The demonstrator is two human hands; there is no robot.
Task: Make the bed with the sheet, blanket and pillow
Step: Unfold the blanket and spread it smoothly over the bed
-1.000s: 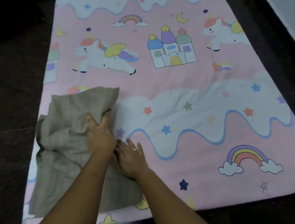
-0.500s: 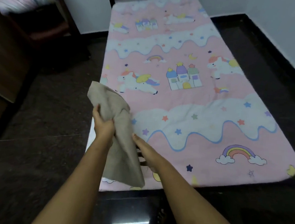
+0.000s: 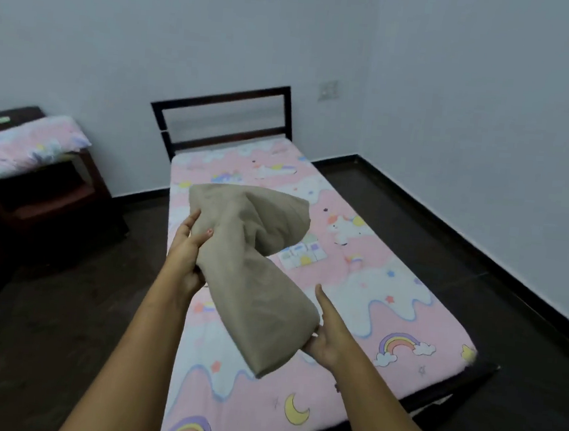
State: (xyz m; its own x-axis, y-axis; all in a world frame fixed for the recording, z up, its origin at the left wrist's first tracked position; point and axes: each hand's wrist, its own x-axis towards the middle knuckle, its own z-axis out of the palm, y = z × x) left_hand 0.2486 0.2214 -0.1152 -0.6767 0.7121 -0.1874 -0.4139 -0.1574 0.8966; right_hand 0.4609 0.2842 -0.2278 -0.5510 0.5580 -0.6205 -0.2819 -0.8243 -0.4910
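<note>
We hold a bundled beige blanket (image 3: 254, 267) in the air at the centre of the frame, above the near half of the bed. Our left hand (image 3: 187, 244) grips its upper part with fingers curled round the cloth; our right hand (image 3: 329, 336) cups the lower end, thumb raised, fingers under the fabric. The pink unicorn-print sheet (image 3: 355, 290) covers the mattress up to the dark headboard (image 3: 226, 121) at the upper centre. Dark floor (image 3: 447, 229) lies open on both long sides. A pink pillow (image 3: 21, 144) rests on a dark table (image 3: 54, 191) at the left edge. No writing can be read.
</note>
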